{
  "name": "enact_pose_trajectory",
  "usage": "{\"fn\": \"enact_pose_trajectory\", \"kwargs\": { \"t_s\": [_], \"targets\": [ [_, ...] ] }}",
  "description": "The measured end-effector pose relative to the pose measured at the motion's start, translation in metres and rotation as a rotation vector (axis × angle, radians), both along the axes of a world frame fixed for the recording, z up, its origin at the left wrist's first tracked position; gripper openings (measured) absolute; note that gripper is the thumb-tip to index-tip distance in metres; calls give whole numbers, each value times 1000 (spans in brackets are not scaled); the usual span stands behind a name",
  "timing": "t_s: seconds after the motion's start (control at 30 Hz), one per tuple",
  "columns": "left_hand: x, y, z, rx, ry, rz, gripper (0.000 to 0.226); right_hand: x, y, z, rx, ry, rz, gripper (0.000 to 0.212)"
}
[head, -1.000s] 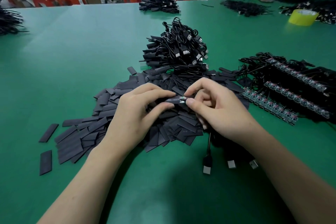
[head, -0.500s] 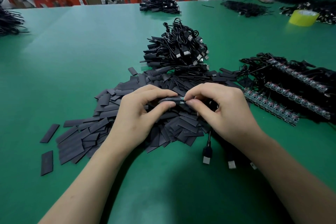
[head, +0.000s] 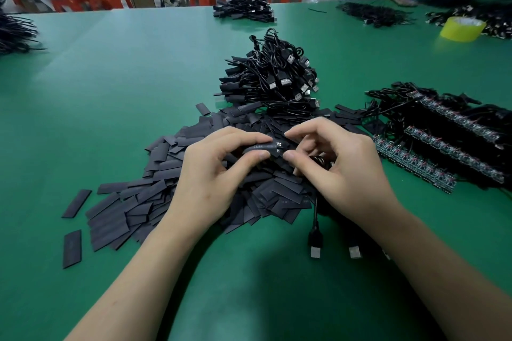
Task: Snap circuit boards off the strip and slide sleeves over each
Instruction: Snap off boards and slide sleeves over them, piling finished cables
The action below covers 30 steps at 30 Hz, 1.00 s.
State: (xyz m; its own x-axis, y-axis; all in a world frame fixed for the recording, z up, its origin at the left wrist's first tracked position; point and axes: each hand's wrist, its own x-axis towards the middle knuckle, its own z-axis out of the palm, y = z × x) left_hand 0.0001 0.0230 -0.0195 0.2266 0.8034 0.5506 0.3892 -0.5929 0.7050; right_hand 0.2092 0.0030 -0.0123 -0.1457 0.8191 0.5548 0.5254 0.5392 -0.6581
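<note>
My left hand point(head: 210, 174) pinches a black sleeve point(head: 259, 147) between thumb and forefinger above the heap of flat black sleeves point(head: 133, 202). The end of a small circuit board point(head: 279, 144) pokes out of the sleeve's right end, and my right hand point(head: 340, 166) pinches there. A black cable with a USB plug point(head: 315, 246) hangs down below my right hand. Strips of joined circuit boards point(head: 412, 162) with black wires lie to the right.
A pile of sleeved USB cables point(head: 277, 83) rises just behind my hands. More cable bundles point(head: 243, 10) lie at the far edge and a bundle point(head: 13, 33) at far left. A yellow tape roll point(head: 461, 28) sits at the back right. Other people work at the far right.
The sleeve has slid further over the board, so less of the board shows. Both hands have drawn slightly closer together.
</note>
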Motion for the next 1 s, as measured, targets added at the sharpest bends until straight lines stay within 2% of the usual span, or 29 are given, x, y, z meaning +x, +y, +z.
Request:
{"fn": "enact_pose_trajectory", "kwargs": {
  "t_s": [0.3, 0.43, 0.6, 0.73, 1.0],
  "targets": [
    [3, -3, 1, 64, 36, 8, 18, -1, -1, -1, 76, -41, -29, 8],
    [5, -4, 2, 86, 31, 38, 19, -3, -2, 0, 65, -1, -30, 8],
    [9, -9, 4, 106, -96, 224, 28, -4, -4, 1, -11, 115, -68, 8],
    [12, -12, 3, 57, -211, 279, 18, -6, -6, 3, -50, 169, -76, 10],
    [15, -11, 0, 87, -80, 280, 21, -6, -7, 3, -100, 183, -127, 9]
  ]
}}
